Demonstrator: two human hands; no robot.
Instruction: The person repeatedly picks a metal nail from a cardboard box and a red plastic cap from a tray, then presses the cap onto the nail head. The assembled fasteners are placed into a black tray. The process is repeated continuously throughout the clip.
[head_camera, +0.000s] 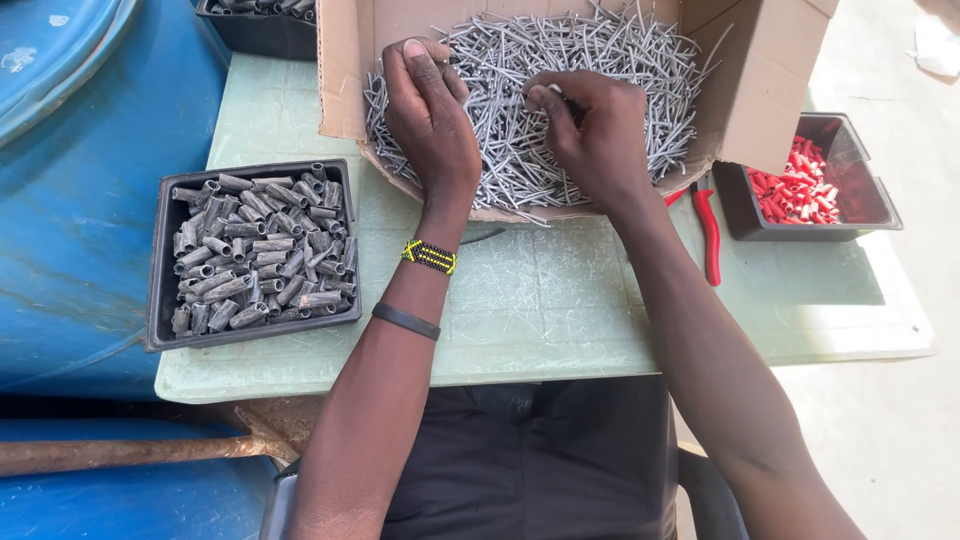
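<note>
Pale green tabletop (560, 300) — both hands, left hand (430, 115) and right hand (590, 125), pinching grey nails (610, 60) inside brown carton (760, 90).

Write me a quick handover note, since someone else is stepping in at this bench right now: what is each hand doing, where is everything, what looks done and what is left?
Left hand: reaching into the cardboard box, fingers among the grey metal pins; grip unclear.
Right hand: in the same box, fingertips pinching at pins; what it holds is hidden.
Things: black tray of grey sleeves at the left of the green table, nearly full. Black tray of red caps at the right. Red-handled pliers beside the box, untouched.
Done: no assembled piece shows.
Left: the box holds a large heap of pins.
</note>
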